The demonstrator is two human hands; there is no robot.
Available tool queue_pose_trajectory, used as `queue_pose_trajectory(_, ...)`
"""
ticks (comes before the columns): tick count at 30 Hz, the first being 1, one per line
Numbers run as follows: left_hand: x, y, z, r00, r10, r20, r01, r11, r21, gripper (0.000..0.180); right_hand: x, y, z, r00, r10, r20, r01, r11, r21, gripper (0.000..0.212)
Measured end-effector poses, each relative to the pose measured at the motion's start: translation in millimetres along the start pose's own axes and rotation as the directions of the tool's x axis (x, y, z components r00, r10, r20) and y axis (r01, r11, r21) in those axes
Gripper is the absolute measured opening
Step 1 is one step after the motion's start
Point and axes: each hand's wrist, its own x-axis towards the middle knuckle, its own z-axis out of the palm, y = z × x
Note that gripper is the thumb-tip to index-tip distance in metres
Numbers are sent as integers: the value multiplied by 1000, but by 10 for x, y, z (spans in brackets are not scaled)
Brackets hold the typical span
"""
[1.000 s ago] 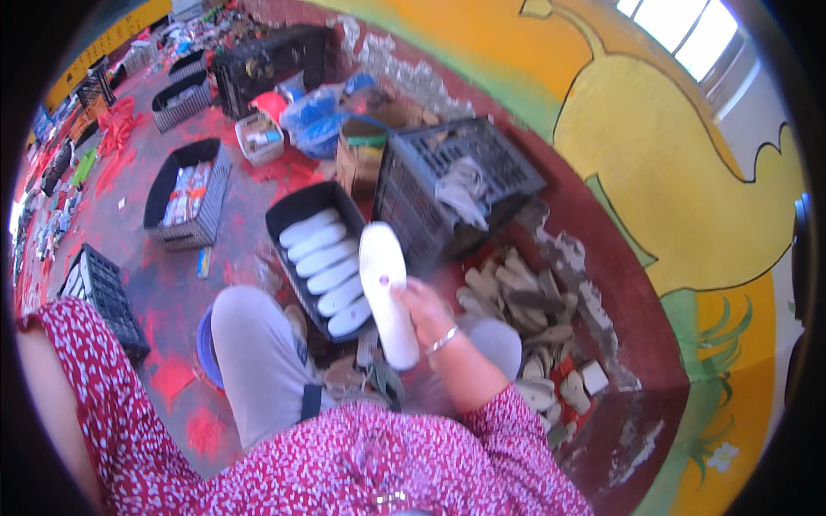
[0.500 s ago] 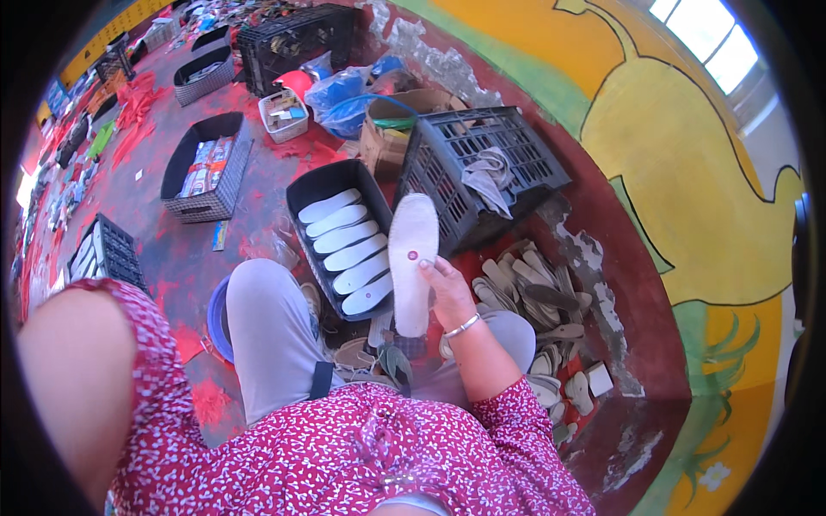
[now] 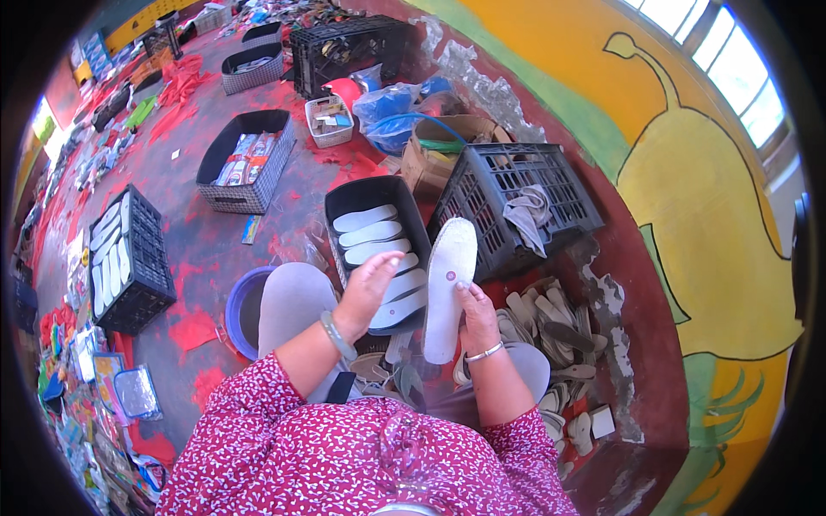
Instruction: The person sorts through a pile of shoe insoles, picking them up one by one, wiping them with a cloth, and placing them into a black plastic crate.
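Observation:
A white shoe insole [image 3: 448, 310] with a small red round mark stands nearly upright above my lap. My right hand [image 3: 478, 318] grips its right edge, thumb on the face toward me. To the left, my left hand [image 3: 366, 297] is raised with fingers stretched out and nothing visible in it, apart from the insole. Behind the left hand, a dark basket [image 3: 342, 196] holds several white insoles [image 3: 370, 233] in a row; the hand hides part of them.
A grey crate [image 3: 503, 215] with a grey cloth [image 3: 527, 215] stands beyond the insole. Loose insoles [image 3: 559, 327] are piled at right by the wall. A purple basin [image 3: 245, 314] sits by my left knee. Another crate [image 3: 142, 292] of insoles stands farther left.
My left hand has come in from the left, out of sight before, to near the insole. The right hand still holds the insole. The whole view has shifted, showing more at left.

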Motion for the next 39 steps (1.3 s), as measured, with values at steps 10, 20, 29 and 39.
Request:
queue_pose_trajectory(10,366,30,229,926,-266,266,352,862,-364,54,247,-175,373,997,17,69,-17,1000,-4,29)
queue_pose_trajectory(20,893,-192,220,992,-100,73,120,928,-354,37,659,-183,716,966,-254,44,241,827,-509,54)
queue_pose_trajectory(29,1004,-422,254,995,84,44,-80,993,-92,39,858,4,530,950,-300,86,296,781,-550,57)
queue_pose_trajectory(39,1044,-127,221,984,28,178,11,977,-215,40,839,-297,619,958,-236,161,235,972,27,56)
